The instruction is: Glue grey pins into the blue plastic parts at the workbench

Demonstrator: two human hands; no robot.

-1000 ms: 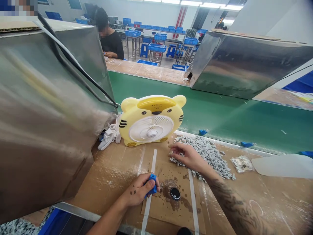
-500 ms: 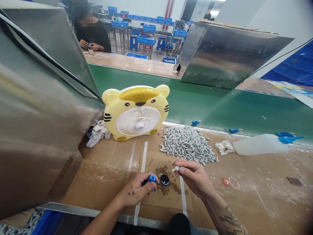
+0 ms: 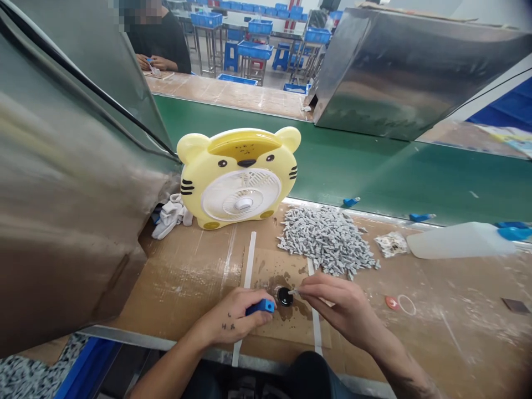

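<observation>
My left hand (image 3: 236, 317) is closed round a small blue plastic block (image 3: 261, 307) with a hole in its end face. Between the fingertips of my right hand (image 3: 334, 302) is a small light-grey plastic piece (image 3: 293, 292); its tip is over a small round black dish (image 3: 285, 297), though I cannot tell whether it touches the dark contents. Wet spots surround the dish on a cardboard sheet (image 3: 272, 332) held by white tape strips. Beyond my hands lies a heap of small grey plastic pieces (image 3: 328, 238).
A yellow animal-faced fan (image 3: 245, 177) stands behind, left of the heap. To the right are a small bag (image 3: 391, 244) and a white squeeze bottle (image 3: 453, 241). Blue pieces (image 3: 351, 202) lie along the green belt (image 3: 374, 160). A metal housing (image 3: 75, 194) bounds the left; a co-worker sits across.
My right hand has brought the grey piece down and left to the black dish. My left hand has turned the blue block so its holed end faces right. The camera view has shifted.
</observation>
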